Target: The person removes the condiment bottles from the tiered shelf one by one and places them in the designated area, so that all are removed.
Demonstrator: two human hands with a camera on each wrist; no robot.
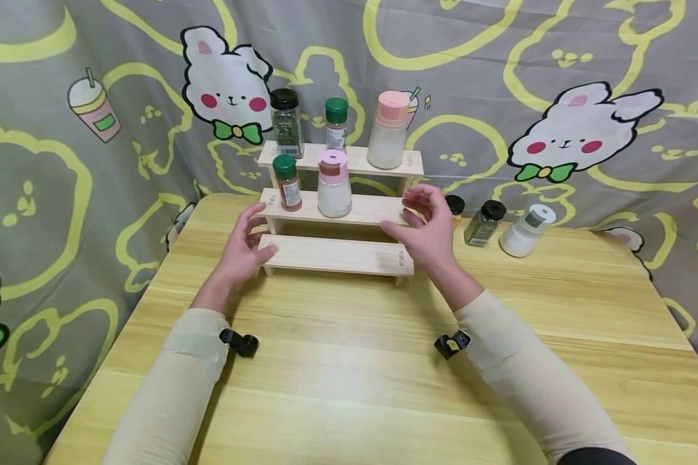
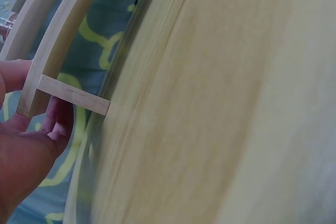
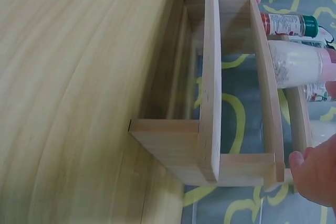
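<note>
A three-tier wooden rack (image 1: 337,253) stands toward the back of the table. My left hand (image 1: 241,248) grips its left end at the bottom tier, thumb on the board; in the left wrist view fingers (image 2: 62,121) show on the other side of the board. At the right end of the middle tier, my right hand (image 1: 427,226) hovers with loosely bent fingers, its thumb close to the front edge. A green-capped spice jar (image 1: 289,194) and a pink-capped shaker (image 1: 334,194) of white grains stand on the middle tier. The bottom tier's top is bare.
Up on the top tier are a black-capped herb jar (image 1: 287,129), a green-capped jar (image 1: 336,123) and a larger pink-capped shaker (image 1: 388,142). Right of the rack stand a partly hidden black-capped jar (image 1: 455,205), another black-capped jar (image 1: 484,226) and a white-capped shaker (image 1: 523,236). A patterned curtain (image 1: 337,32) hangs behind.
</note>
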